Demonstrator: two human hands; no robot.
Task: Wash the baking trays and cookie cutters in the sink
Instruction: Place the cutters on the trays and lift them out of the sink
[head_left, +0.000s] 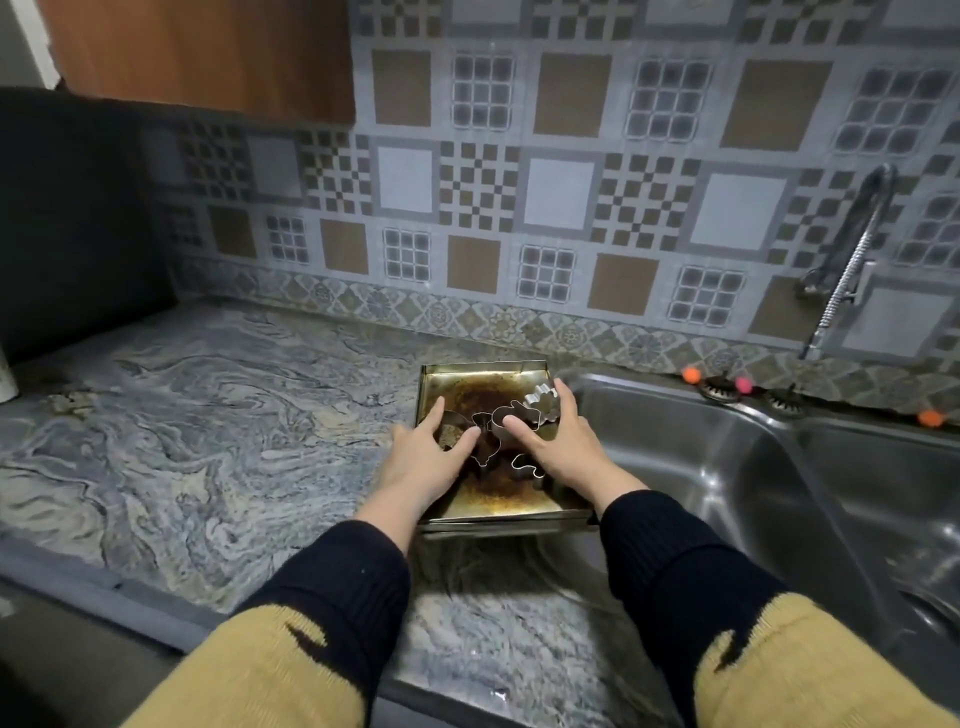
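We see swirled grey marble countertop (208, 415) on the left. Our left hand (423, 462) reaches into the square, brown-stained metal baking tray (483, 371) beside the sink, fingers spread nearly straight, touching thin metal cookie cutters (491, 428). Our right hand (563, 447) lies likewise, fingers extended over the cutters, one scalloped cutter (540, 399) at its fingertips. Rightmost, the stainless sink (727, 467) and ribbed faucet (852, 260).

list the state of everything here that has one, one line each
baking tray: on the counter beside the sink, dirty with dark burnt residue
cookie cutters: lying loose inside the tray
left hand: fingers straight, touching the cutters
right hand: fingers straight, resting on the cutters
sink: no items visible in it
faucet: no water seen running
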